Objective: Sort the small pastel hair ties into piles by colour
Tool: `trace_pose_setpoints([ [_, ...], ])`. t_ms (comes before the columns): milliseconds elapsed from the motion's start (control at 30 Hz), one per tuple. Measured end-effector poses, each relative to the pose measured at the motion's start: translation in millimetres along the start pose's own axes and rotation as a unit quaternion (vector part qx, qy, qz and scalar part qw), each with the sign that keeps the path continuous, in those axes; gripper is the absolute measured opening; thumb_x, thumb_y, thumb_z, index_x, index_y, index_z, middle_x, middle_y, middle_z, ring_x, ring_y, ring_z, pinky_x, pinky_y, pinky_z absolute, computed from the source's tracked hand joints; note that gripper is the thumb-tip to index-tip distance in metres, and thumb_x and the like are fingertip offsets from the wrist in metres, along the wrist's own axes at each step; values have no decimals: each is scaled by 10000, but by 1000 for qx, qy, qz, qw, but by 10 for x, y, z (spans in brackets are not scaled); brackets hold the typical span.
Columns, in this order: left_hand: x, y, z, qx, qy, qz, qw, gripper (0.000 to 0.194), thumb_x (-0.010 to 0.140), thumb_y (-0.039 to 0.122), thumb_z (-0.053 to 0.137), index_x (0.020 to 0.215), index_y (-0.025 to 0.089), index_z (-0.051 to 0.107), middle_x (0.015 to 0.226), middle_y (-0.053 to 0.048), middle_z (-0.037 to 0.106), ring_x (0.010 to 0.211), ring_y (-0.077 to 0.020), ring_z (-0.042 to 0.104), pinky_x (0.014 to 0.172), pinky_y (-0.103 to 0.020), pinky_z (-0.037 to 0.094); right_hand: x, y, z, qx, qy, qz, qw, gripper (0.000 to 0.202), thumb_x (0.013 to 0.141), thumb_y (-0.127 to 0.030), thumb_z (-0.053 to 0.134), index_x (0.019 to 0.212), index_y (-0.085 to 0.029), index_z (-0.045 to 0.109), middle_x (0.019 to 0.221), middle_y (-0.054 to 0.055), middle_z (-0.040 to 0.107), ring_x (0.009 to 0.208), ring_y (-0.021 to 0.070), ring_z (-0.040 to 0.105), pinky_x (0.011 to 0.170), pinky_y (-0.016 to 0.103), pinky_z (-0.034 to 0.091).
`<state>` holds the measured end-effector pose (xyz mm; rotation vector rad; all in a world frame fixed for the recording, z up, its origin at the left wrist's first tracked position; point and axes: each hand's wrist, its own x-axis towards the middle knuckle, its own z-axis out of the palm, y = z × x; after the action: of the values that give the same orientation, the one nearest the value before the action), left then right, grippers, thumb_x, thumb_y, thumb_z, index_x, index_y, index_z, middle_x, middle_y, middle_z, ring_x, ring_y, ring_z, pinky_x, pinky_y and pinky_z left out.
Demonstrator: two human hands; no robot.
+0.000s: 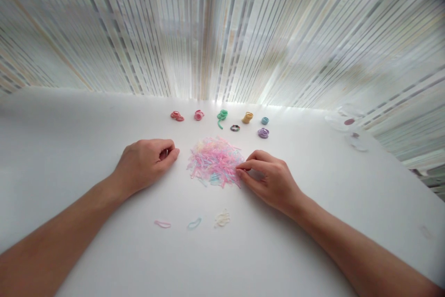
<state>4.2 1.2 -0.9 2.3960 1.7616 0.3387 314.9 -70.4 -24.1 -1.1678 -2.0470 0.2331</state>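
Note:
A loose heap of small pastel rubber bands, mostly pink with some blue and cream, lies on the white table. At its right edge, my right hand pinches a rubber band between thumb and fingertips; the band is mostly hidden. My left hand rests left of the heap, fingers curled and closed against the thumb, with nothing visible in them. Nearer to me lie a single pink rubber band, a pale blue rubber band and a small group of cream rubber bands.
Behind the heap are coiled bundles: red, pink, green, yellow, blue and purple. A dark multicoloured ring lies among them. Clear plastic containers stand far right. A striped curtain hangs behind the table.

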Motion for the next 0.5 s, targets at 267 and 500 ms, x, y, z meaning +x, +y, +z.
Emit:
trace_pose_setpoints([
  [267, -17, 18, -21, -2, -1, -5, 1000, 352, 939, 477, 445, 713, 220, 529, 678, 5, 599, 652, -153, 481, 647, -315, 276, 12, -15, 26, -12, 1, 59, 998, 71, 875, -174, 753, 889, -192, 820, 797, 28, 704, 640, 129, 625, 601, 262, 493],
  [500, -3, 29, -20, 2, -4, -5, 1000, 349, 938, 473, 445, 721, 220, 543, 697, 0, 615, 666, -156, 491, 650, -317, 281, 50, -52, 44, -4, -21, 89, 996, 67, 857, -169, 730, 860, -191, 793, 803, 23, 694, 636, 119, 602, 595, 250, 480],
])
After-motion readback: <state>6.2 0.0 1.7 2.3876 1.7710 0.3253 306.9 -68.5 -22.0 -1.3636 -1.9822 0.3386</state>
